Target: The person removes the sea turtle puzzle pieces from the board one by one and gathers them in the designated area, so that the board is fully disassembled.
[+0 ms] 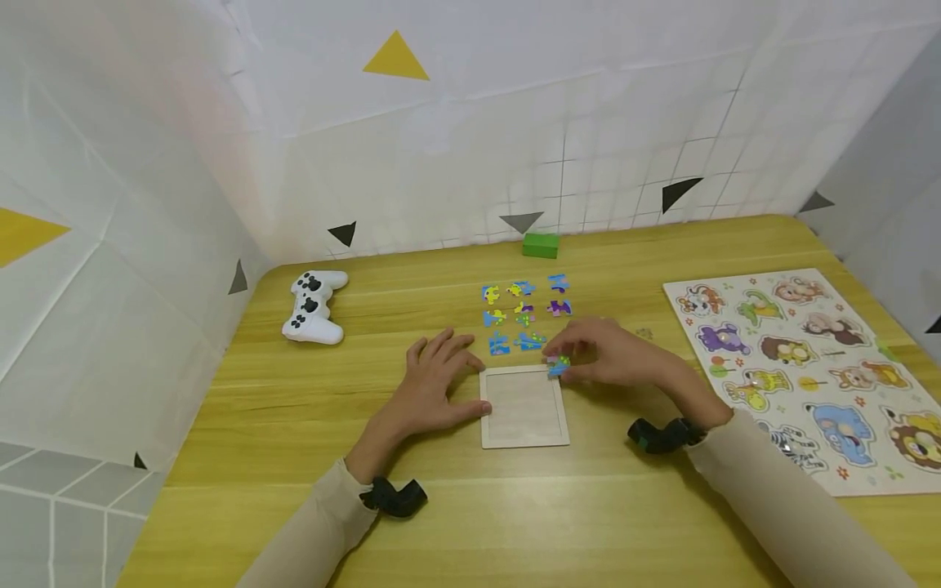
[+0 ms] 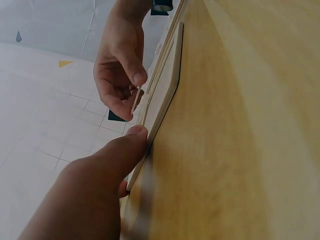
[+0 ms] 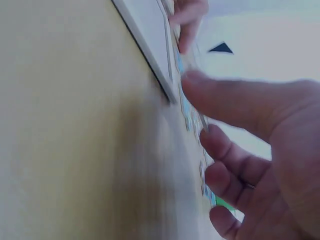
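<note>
A shallow square wooden puzzle tray (image 1: 524,446) lies in the middle of the table, its inside bare. My left hand (image 1: 434,388) is spread along its left side, with the thumb (image 2: 136,131) on the rim and a finger at the upper left corner. My right hand (image 1: 604,353) pinches a jigsaw piece (image 1: 559,367), blue with green and pink, between thumb and fingers over the tray's upper right corner. In the left wrist view this piece (image 2: 135,100) appears edge-on. Several loose blue, yellow and purple jigsaw pieces (image 1: 499,344) lie in rough rows just behind the tray.
A white game controller (image 1: 312,308) lies at the back left. Near the wall sits a green block (image 1: 540,246). On the right, a large animal puzzle board (image 1: 790,392) lies partly under the right forearm.
</note>
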Demonstrator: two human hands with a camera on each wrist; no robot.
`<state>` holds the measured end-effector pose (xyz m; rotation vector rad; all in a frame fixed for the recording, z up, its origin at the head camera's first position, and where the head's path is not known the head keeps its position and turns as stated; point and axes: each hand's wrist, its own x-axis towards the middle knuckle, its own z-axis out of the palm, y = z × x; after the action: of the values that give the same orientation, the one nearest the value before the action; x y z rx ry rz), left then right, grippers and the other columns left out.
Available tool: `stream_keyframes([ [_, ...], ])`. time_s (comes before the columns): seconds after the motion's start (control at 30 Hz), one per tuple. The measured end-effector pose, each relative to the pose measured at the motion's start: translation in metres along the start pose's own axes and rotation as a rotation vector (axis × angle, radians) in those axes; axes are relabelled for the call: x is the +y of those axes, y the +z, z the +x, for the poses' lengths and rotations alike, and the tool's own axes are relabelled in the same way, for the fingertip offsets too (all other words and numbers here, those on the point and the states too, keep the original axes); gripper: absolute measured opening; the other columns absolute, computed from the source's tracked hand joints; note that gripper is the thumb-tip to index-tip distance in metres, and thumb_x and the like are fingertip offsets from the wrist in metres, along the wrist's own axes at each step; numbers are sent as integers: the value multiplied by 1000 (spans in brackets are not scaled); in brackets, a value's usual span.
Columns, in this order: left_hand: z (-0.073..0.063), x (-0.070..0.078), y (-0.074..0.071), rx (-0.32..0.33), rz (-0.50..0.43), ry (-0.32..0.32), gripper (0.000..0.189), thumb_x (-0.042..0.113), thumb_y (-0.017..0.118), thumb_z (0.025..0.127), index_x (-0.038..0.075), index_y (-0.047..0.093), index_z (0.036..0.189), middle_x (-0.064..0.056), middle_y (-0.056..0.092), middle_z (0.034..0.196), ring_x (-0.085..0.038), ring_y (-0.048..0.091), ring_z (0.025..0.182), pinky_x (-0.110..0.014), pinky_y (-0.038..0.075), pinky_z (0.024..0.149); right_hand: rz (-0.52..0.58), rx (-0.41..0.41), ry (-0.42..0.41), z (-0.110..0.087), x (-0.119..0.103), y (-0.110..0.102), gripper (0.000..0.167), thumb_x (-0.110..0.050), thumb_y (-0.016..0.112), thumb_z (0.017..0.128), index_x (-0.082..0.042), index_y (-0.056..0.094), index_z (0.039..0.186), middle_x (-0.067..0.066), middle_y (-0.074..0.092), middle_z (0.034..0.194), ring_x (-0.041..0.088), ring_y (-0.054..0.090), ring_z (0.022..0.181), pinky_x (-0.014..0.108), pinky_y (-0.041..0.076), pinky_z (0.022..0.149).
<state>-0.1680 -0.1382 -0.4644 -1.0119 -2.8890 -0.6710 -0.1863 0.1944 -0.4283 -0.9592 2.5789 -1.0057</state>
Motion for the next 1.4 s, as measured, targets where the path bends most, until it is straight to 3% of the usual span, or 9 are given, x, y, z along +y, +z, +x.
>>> stream_keyframes([
  [0.3, 0, -1, 0, -4, 13, 4, 51, 69, 66, 85, 33, 59, 120, 0, 37, 162, -34, 17, 158, -62, 9, 120, -111, 117, 73, 5, 15, -9, 30, -18, 80, 88, -14, 75, 118, 1, 72, 107, 21, 62, 100, 39, 40, 86],
  [0.43, 0, 0, 0, -1, 14, 6, 51, 69, 66, 85, 33, 59, 120, -1, 37, 162, -34, 17, 157, -63, 9, 119, -144, 146, 69, 6, 16, -10, 31, -17, 80, 87, -12, 75, 118, 3, 70, 104, 20, 61, 94, 36, 42, 81],
  [0.8, 0, 1, -1, -1, 7, 7, 51, 68, 67, 84, 32, 60, 120, -2, 38, 162, -34, 17, 157, -63, 9, 119, -150, 152, 82, 8, 18, -8, 34, -16, 78, 87, -15, 74, 121, 3, 58, 89, 19, 43, 81, 36, 24, 72],
  [1.17, 1, -1, 0, 6, 15, 6, 51, 69, 66, 84, 33, 60, 119, -1, 37, 162, -33, 17, 157, -62, 9, 119, -132, 158, 98, 9, 20, -6, 34, -14, 77, 88, -16, 74, 122, 3, 52, 85, 19, 41, 80, 36, 22, 71],
  [1.4, 0, -1, 0, 5, 9, 7, 51, 69, 66, 84, 33, 60, 119, -2, 38, 162, -34, 18, 157, -63, 9, 119, -143, 179, 65, 9, 20, -3, 31, -13, 76, 89, -15, 75, 120, 2, 51, 81, 17, 40, 77, 36, 22, 70],
])
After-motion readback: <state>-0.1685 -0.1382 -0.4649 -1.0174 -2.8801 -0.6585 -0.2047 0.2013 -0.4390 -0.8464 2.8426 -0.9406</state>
